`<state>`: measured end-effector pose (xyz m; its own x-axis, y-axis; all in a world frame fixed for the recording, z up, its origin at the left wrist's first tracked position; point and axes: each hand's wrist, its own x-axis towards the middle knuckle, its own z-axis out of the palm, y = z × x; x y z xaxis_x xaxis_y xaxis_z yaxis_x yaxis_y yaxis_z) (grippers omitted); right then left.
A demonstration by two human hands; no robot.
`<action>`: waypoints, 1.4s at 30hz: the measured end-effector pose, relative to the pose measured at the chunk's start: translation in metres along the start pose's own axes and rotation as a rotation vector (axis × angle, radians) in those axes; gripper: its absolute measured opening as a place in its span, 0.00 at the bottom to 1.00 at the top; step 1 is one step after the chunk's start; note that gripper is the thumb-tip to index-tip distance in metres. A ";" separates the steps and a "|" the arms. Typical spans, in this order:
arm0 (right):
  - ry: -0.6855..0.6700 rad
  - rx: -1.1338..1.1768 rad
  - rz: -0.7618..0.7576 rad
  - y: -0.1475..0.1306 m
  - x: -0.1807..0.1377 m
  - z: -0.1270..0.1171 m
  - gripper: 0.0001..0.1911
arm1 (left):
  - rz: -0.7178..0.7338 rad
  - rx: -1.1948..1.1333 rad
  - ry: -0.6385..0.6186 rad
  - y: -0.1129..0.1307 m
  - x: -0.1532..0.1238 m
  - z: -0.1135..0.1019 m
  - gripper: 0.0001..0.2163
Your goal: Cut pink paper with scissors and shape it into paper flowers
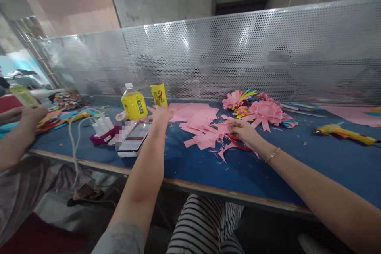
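Observation:
My left hand reaches over the table with its fingers spread, holding nothing I can see. It is beside a yellow-labelled bottle, a yellow carton-like container and a smartphone. My right hand is closed in a pinch at the edge of a pile of cut pink paper, its fingertips on a pink piece. Partly under that hand lie red handles, seemingly of scissors. Larger pink sheets lie behind the pile.
Pink paper flowers with coloured strips are at the back. A yellow glue gun lies right. Left are a purple power strip with white cables and another person's hands. A perforated metal screen bounds the table's far side.

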<state>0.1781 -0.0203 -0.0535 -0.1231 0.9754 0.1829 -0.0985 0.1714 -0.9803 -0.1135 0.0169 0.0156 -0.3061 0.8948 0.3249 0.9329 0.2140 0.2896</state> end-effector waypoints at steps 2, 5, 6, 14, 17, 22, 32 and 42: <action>-0.005 0.001 -0.010 -0.001 0.000 0.001 0.12 | 0.059 -0.050 0.083 0.019 -0.007 0.002 0.23; 0.001 0.019 -0.017 -0.004 -0.002 0.003 0.11 | 0.437 -0.387 -0.059 0.055 -0.024 0.014 0.20; 0.011 0.025 -0.016 -0.005 -0.003 0.004 0.11 | 0.509 -0.552 -0.180 0.066 -0.032 0.020 0.19; -0.012 -0.016 -0.064 -0.009 -0.001 0.004 0.10 | 0.484 -1.285 -0.805 0.100 -0.083 0.045 0.07; -0.044 -0.057 -0.075 -0.007 -0.001 0.003 0.10 | 0.414 -1.355 -0.799 0.100 -0.085 0.048 0.06; -0.050 -0.098 -0.074 -0.006 -0.002 0.005 0.09 | 0.335 -1.415 -0.816 0.098 -0.082 0.056 0.07; -0.047 -0.183 -0.129 -0.005 -0.004 0.006 0.08 | 0.306 -1.419 -0.806 0.098 -0.083 0.064 0.06; 0.000 0.113 0.000 -0.013 -0.008 0.010 0.05 | 0.163 -1.561 -0.826 0.099 -0.082 0.056 0.05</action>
<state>0.1703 -0.0324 -0.0411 -0.1227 0.9755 0.1827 -0.2088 0.1546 -0.9657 0.0144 -0.0130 -0.0332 0.3880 0.9180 0.0821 -0.2409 0.0150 0.9704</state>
